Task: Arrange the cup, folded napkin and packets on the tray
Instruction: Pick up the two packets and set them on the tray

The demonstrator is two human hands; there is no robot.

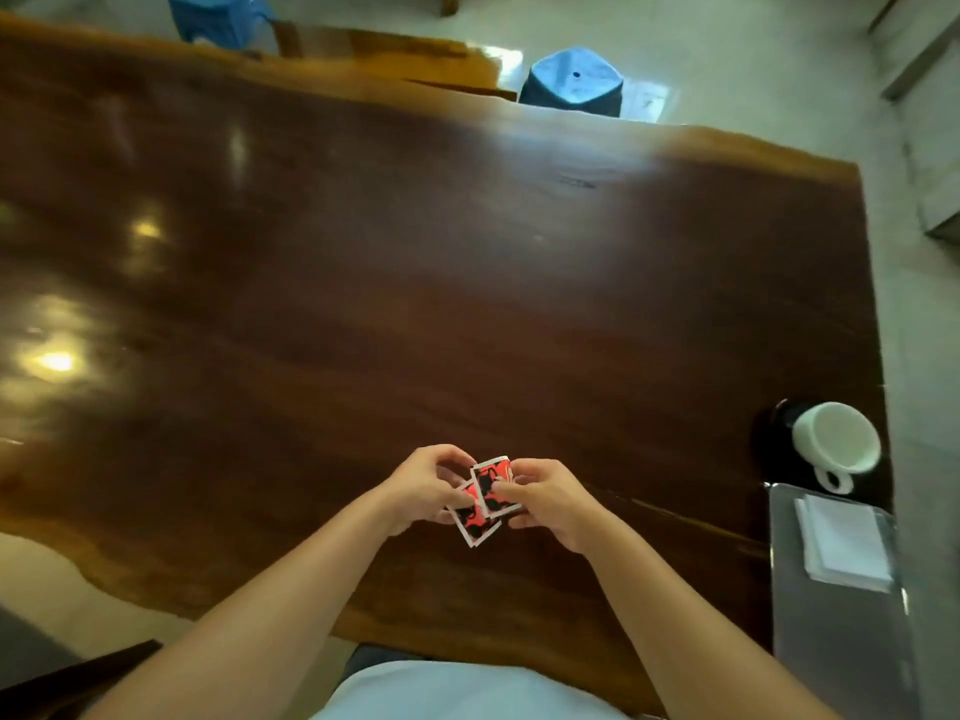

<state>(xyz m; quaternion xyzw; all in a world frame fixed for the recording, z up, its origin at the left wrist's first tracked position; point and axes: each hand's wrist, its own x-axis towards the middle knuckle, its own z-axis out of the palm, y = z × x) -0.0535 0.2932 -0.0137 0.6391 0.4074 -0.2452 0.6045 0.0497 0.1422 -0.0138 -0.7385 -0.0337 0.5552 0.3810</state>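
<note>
Two red, black and white packets (484, 498) are held together over the near middle of the dark wooden table. My left hand (423, 485) pinches the lower packet from the left. My right hand (540, 498) pinches the upper packet from the right. A white cup (837, 441) stands at the table's right edge, its handle pointing towards me. Just in front of the cup lies a grey metal tray (826, 641). A folded white napkin (841, 543) rests on the tray's far end.
The glossy wooden table (415, 278) stretches wide to the left and far side. Two blue plastic stools (574, 83) stand on the pale floor beyond its far edge. The table's right edge runs close beside the cup and tray.
</note>
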